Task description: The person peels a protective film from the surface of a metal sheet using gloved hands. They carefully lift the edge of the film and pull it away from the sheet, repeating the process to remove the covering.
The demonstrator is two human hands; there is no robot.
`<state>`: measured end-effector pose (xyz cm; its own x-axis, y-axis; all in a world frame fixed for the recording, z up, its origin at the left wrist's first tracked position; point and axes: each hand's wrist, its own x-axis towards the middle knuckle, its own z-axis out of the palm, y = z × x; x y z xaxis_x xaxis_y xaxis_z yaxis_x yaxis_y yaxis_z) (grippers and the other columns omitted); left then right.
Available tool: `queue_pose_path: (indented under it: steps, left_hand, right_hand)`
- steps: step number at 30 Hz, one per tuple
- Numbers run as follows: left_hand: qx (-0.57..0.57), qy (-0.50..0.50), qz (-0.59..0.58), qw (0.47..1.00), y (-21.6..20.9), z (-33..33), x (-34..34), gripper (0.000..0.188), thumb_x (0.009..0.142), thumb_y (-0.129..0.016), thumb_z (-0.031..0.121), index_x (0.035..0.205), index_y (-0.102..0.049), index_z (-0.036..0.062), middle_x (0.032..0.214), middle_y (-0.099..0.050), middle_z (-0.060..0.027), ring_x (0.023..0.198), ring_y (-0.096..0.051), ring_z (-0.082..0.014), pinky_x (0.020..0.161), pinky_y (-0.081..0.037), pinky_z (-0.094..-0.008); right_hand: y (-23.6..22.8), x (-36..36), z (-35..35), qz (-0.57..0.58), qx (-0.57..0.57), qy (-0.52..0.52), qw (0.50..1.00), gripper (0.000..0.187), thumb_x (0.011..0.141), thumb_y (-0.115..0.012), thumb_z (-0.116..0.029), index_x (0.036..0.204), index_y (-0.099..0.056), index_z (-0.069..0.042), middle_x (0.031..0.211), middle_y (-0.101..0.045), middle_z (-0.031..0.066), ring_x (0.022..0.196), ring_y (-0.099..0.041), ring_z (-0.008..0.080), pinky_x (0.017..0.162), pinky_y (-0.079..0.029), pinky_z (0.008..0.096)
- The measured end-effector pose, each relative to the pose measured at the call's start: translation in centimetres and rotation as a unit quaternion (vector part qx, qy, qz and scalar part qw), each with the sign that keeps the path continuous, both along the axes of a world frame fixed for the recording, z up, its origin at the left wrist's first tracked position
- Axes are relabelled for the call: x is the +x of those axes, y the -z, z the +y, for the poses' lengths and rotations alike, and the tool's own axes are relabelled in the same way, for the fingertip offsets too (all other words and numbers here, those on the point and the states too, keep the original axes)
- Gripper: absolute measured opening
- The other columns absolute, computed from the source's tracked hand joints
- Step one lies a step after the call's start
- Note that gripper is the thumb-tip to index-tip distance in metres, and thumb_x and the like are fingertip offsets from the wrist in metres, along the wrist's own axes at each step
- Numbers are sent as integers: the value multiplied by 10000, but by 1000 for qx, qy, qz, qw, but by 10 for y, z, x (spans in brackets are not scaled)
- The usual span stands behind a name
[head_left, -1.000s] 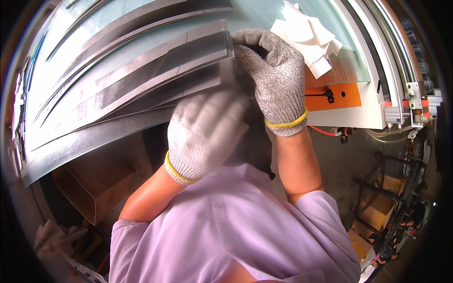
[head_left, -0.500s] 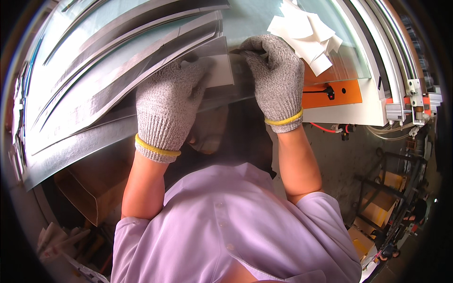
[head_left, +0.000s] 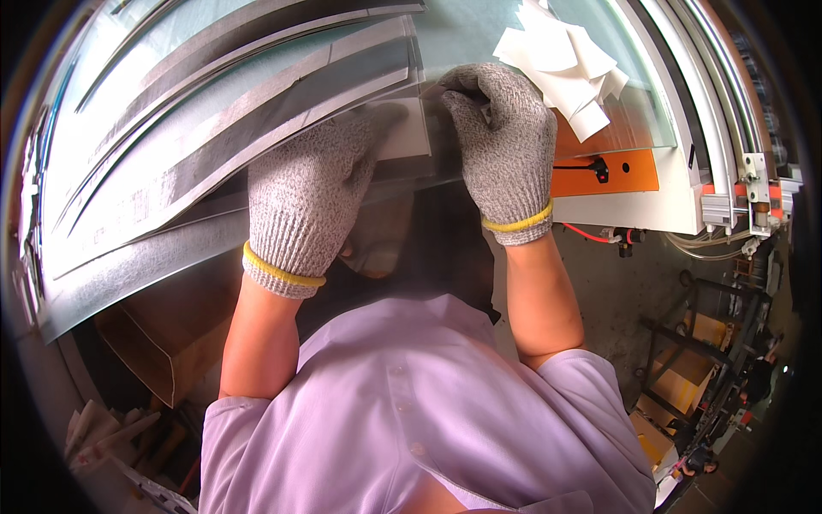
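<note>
Grey knit gloves with yellow cuff bands cover both my hands. My left hand point(head_left: 308, 193) is at the near edge of a long, glossy grey sheet point(head_left: 282, 141), its fingers partly hidden under the sheet and apparently gripping it. Near the left fingertips, a white piece point(head_left: 411, 133) shows at the sheet's right end. My right hand point(head_left: 505, 128) is closed in a pinch just past that end, thumb and forefinger together. What lies between those fingertips is too dark and small to make out.
More glossy strips point(head_left: 257, 43) lie on the glass tabletop point(head_left: 462, 34). Crumpled white paper pieces point(head_left: 565, 64) sit beyond my right hand, near an orange panel point(head_left: 629, 171) with a black cable. A metal rail point(head_left: 702, 94) runs along the right. An open cardboard box point(head_left: 154, 347) is below left.
My left thumb has slid a little to the right by the sheet's end, and the sheet's layers there have shifted slightly. My right hand keeps its pinch almost in place.
</note>
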<state>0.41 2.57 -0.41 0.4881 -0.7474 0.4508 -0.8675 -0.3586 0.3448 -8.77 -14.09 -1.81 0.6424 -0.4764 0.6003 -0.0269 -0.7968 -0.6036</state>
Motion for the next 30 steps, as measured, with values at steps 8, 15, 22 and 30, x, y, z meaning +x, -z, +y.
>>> queue_pose_path:
  steps: [8, 15, 22, 30]
  left_hand:
    - [15, -14, 2, 1000, 5, 1, 2, 248, 932, -677, 153, 1156, -777, 193, 954, -741, -100, 843, -695, -289, 772, -561, -386]
    - [31, -18, 2, 999, 8, 3, 3, 256, 942, -675, 159, 1176, -771, 197, 1002, -755, -95, 853, -701, -278, 782, -565, -377]
    - [23, -18, -3, 1000, 8, 3, 2, 254, 940, -679, 162, 1172, -775, 202, 990, -756, -94, 836, -700, -276, 773, -566, -370]
    - [27, -15, 35, 999, 2, 1, -1, 248, 932, -689, 160, 1159, -780, 198, 980, -757, -90, 830, -701, -270, 774, -568, -369]
  right_hand:
    - [-2, -3, 3, 15, 62, -29, 998, 65, 832, -708, -36, 896, -693, -41, 894, -701, 136, 860, -664, 358, 784, -526, 441]
    - [1, -3, 5, -3, 24, 15, 1000, 66, 858, -692, -45, 923, -682, -37, 903, -692, 151, 879, -668, 369, 785, -523, 449]
    - [0, -1, 7, 10, 12, 19, 1000, 54, 862, -676, -37, 915, -675, -37, 904, -689, 151, 884, -665, 370, 796, -521, 455]
    - [0, -2, 7, -9, 24, -5, 1000, 75, 815, -695, -10, 881, -675, -40, 871, -676, 149, 858, -660, 360, 771, -520, 449]
